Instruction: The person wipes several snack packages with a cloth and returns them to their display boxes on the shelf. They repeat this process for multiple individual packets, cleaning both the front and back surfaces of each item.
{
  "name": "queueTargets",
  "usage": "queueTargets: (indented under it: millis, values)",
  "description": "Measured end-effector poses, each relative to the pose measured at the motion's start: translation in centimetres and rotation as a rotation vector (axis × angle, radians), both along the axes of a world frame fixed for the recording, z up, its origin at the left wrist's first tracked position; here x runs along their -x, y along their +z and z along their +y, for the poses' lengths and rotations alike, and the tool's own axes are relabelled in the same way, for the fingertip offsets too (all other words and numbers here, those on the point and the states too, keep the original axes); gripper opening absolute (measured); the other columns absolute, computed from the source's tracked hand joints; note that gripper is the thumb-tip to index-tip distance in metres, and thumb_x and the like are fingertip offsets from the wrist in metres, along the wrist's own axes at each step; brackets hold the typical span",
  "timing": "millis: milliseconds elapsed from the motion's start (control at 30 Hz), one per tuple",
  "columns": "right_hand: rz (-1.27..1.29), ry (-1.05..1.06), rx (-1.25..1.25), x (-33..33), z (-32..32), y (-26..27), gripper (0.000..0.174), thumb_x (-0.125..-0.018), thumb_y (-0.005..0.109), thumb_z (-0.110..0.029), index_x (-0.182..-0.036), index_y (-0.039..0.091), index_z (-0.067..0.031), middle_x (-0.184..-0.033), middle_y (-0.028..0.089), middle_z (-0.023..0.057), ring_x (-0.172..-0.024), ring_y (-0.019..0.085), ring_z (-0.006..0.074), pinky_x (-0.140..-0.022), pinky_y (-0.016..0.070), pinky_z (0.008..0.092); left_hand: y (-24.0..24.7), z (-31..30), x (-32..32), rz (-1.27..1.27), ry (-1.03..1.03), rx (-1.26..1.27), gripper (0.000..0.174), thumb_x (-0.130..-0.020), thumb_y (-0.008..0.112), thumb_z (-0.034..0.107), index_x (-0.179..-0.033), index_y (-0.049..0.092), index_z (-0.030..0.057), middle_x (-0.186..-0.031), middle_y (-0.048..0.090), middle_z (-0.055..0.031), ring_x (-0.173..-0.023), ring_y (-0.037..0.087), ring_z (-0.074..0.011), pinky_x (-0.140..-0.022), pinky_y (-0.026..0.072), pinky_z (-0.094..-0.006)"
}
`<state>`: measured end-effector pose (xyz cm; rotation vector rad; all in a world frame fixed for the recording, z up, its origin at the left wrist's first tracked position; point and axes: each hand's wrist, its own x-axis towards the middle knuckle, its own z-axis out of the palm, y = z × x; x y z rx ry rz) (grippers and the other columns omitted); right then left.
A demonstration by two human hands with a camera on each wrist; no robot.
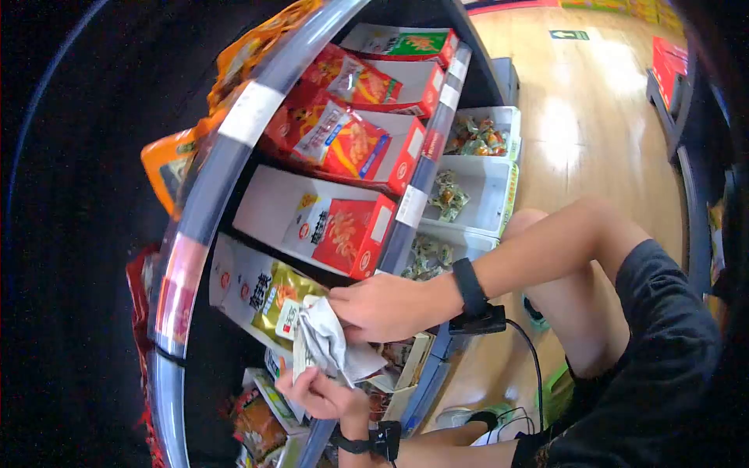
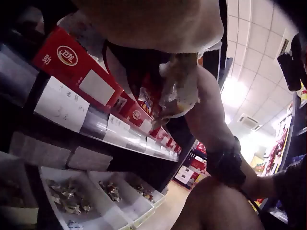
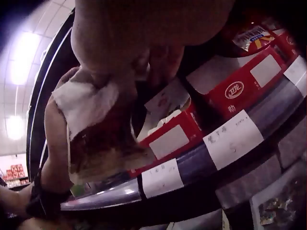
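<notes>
In the head view we see the right hand [image 1: 390, 306] pinching the upper part of a crumpled white sheet [image 1: 324, 335]; the left hand [image 1: 331, 398] grips its lower end between thumb and fingers; the sheet hangs between the two, in front of a gold packet [image 1: 277, 300] in a white box [image 1: 242, 269]; towards the top we see red boxes [image 1: 376, 243] in a row along the shelf edge [image 1: 402, 234], and beside it bins [image 1: 488, 187] with small wrapped pieces [image 1: 449, 195].

In the left wrist view we find the left hand dark across the top, its fingertips unclear; the sheet hangs just below, near the other arm [image 2: 208, 105]; labels [image 2: 62, 105] line the shelf edge, with the bins lower down.

In the right wrist view we see the right hand over the sheet, fingers partly hidden; a reddish-brown part, too blurred to name, shows beneath the white; red boxes stand alongside.
</notes>
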<state>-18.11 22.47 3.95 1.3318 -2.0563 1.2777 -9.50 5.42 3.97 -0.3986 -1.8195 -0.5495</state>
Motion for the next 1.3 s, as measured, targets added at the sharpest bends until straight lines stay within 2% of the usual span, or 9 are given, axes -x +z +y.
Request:
queueTargets:
  millis: [200,500,567,633,700,800,900,1100,1300]
  values:
    - [-0.089,-0.046,-0.271,0.7,-0.5,-1.4,0.033,-0.076,0.060,-0.015,-0.104,0.053,0.0006,-0.092,0.063,0.0177,-0.078,0.066,0.0362,-0.064,0.0544,0.0445,0.7,-0.3,0.4,0.086,-0.038,0.098,0.010,-0.088,0.048,-0.002,-0.092,0.045,0.0070,-0.092,0.041,-0.0106,-0.086,0.045,-0.0254,-0.079,0.0374,-0.0385]
    - [-0.130,0.198,-0.002,-0.5,-0.8,-1.0,0.061,-0.071,0.063,-0.006,-0.126,0.039,0.0042,-0.105,0.058,0.0234,-0.085,0.064,0.0396,-0.072,0.0521,0.0478,-1.6,-0.8,1.3,-0.129,0.112,-0.141,0.014,-0.096,0.043,0.009,-0.099,0.050,-0.0021,-0.098,0.049,-0.0125,-0.091,0.047,-0.0242,-0.086,0.0386,-0.0357]
    - [-0.123,0.260,-0.062,-1.3,-0.5,-0.1,0.056,-0.071,0.063,-0.005,-0.121,0.041,0.0029,-0.105,0.057,0.0230,-0.086,0.063,0.0406,-0.072,0.0518,0.0488,-3.8,-3.0,1.7,-0.211,0.110,-0.148,0.021,-0.098,0.046,0.018,-0.106,0.051,-0.0008,-0.106,0.053,-0.0107,-0.091,0.050,-0.0206,-0.085,0.0406,-0.0350]
    - [-0.173,0.267,-0.212,-2.3,0.7,1.5,0.053,-0.070,0.064,-0.004,-0.117,0.042,0.0023,-0.104,0.057,0.0231,-0.085,0.063,0.0412,-0.071,0.0520,0.0487,-4.4,-1.9,1.2,-0.201,-0.086,-0.100,0.032,-0.095,0.054,0.026,-0.110,0.050,-0.0016,-0.105,0.051,-0.0141,-0.097,0.052,-0.0280,-0.097,0.0376,-0.0426]
    - [-0.135,0.212,-0.206,-2.3,0.4,1.2,0.048,-0.071,0.065,-0.007,-0.112,0.042,0.0031,-0.100,0.058,0.0226,-0.083,0.064,0.0415,-0.069,0.0527,0.0476,-4.5,-1.5,1.7,-0.359,-0.312,-0.340,0.042,-0.095,0.053,0.035,-0.115,0.047,-0.0018,-0.107,0.051,-0.0134,-0.102,0.052,-0.0271,-0.095,0.0394,-0.0419]
    - [-0.128,0.172,-0.180,-2.2,-0.7,0.5,0.048,-0.074,0.063,-0.011,-0.112,0.040,0.0065,-0.094,0.060,0.0230,-0.079,0.064,0.0414,-0.065,0.0526,0.0465,-1.5,1.2,1.0,-0.438,-0.205,-0.342,0.040,-0.095,0.049,0.032,-0.117,0.048,-0.0017,-0.109,0.051,-0.0133,-0.105,0.052,-0.0256,-0.097,0.0383,-0.0400]
    - [-0.236,0.110,-0.120,-3.1,-1.9,0.2,0.050,-0.075,0.063,-0.011,-0.114,0.039,0.0077,-0.087,0.061,0.0233,-0.077,0.064,0.0417,-0.063,0.0521,0.0460,-2.5,-1.1,3.0,-0.480,-0.459,-0.615,0.038,-0.093,0.052,0.027,-0.118,0.049,-0.0009,-0.109,0.052,-0.0125,-0.105,0.052,-0.0241,-0.097,0.0380,-0.0402]
    - [-0.417,0.232,0.125,-4.6,-2.3,0.6,0.046,-0.077,0.061,-0.013,-0.116,0.042,0.0003,-0.083,0.062,0.0233,-0.076,0.064,0.0420,-0.066,0.0509,0.0463,-0.7,1.4,2.2,-0.311,-0.102,-0.233,0.037,-0.091,0.051,0.030,-0.112,0.053,-0.0004,-0.104,0.054,-0.0119,-0.099,0.054,-0.0240,-0.093,0.0413,-0.0403]
    - [-0.473,0.415,0.108,-4.2,-3.0,-1.3,0.037,-0.079,0.062,-0.019,-0.108,0.047,-0.0020,-0.090,0.061,0.0230,-0.089,0.062,0.0401,-0.076,0.0496,0.0470,-2.8,-0.5,1.7,-0.304,-0.243,-0.327,0.045,-0.092,0.046,0.040,-0.111,0.052,-0.0006,-0.104,0.053,-0.0125,-0.101,0.053,-0.0255,-0.093,0.0413,-0.0408]
